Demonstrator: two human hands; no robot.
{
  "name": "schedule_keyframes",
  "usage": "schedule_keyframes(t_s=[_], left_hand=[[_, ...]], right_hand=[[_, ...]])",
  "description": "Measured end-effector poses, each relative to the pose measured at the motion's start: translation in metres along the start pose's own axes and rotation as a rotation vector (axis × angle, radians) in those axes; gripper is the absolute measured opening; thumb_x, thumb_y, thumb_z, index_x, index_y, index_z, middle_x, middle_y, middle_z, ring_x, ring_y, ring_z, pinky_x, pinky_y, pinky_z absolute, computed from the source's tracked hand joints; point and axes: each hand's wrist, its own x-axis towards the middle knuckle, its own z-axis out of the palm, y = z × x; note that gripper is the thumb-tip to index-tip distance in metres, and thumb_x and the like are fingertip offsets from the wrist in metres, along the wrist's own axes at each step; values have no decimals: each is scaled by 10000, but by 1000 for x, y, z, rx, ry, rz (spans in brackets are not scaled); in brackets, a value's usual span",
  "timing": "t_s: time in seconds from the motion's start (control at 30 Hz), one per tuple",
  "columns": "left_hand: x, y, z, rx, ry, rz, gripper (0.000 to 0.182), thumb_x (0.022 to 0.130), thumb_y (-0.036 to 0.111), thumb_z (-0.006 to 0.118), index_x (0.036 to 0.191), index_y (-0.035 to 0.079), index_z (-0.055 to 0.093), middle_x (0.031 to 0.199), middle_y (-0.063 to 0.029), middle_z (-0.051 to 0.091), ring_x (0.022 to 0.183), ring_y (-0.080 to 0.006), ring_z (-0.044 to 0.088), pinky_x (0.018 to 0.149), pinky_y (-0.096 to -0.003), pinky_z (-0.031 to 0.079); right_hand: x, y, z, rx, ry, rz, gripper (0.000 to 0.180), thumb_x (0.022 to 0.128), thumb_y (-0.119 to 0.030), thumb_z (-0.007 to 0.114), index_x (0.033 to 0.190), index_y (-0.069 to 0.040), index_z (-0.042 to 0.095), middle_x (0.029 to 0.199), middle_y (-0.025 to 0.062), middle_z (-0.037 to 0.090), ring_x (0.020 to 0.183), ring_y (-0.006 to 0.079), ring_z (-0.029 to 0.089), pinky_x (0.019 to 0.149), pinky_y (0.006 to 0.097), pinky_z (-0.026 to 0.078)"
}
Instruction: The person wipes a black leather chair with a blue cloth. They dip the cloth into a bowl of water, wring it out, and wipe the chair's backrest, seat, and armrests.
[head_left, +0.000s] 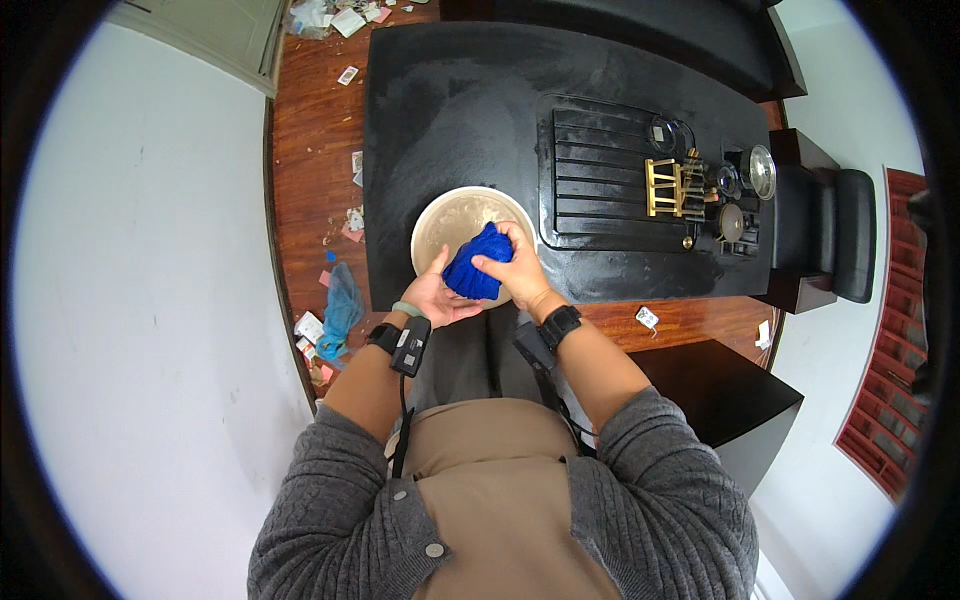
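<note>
A bunched blue cloth (480, 264) is gripped from above and the right by my right hand (519, 264), its thumb pressed on the near face. My left hand (441, 296) lies palm up at the cloth's left lower side, fingers apart; whether it bears any of the cloth's weight I cannot tell. Both hands are over the near part of a round whitish basin (421, 225), which stands at the near edge of a black table (457, 97). The basin holds cloudy, light brown liquid. Parts of its near rim are hidden by my hands and the cloth.
Right of the basin, a slatted black tea tray (607, 172) is set in the table. Small golden wooden racks (663, 187), glass vessels and a metal lid (762, 172) are at its right. A dark cabinet (712, 390) stands near my right arm. Litter and a blue bag (341, 307) lie on the floor.
</note>
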Motion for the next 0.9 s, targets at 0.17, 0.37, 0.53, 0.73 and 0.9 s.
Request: schedule_keyframes(t_s=[0.17,0.37,0.53,0.73,0.9], left_hand=[[13,0,9,-161,-99,40,607,893,544,612,1276,80,532,1258,-151,584,1150,-319,580,999,-571,462],[32,-1,5,-322,-16,148,238,942,246,568,1112,85,608,1145,-128,635,1013,-298,636,940,-510,508],[38,-3,10,-293,53,349,180,903,33,510,1050,54,610,991,-117,645,928,-280,648,845,-452,543],[29,-7,16,69,95,635,268,790,-47,521,1024,48,611,981,-111,646,903,-260,642,846,-419,525],[18,-9,23,311,101,772,253,737,-94,529,940,19,630,938,-99,652,847,-218,629,792,-346,512]], right_hand=[[-13,-3,7,47,-199,3,310,780,-93,790,1052,-30,655,1016,52,641,903,128,595,859,289,502],[-13,2,9,464,27,272,221,859,-123,742,1032,-59,620,943,49,654,869,145,632,791,315,547],[-4,14,11,635,220,453,262,890,-247,715,1025,-48,611,925,86,655,770,194,665,686,348,572],[15,49,8,602,259,631,275,886,-248,701,1035,-39,602,926,101,649,770,245,662,722,428,564],[27,70,4,656,119,768,344,898,-325,677,1097,-57,594,1015,112,653,858,278,662,776,444,547]])
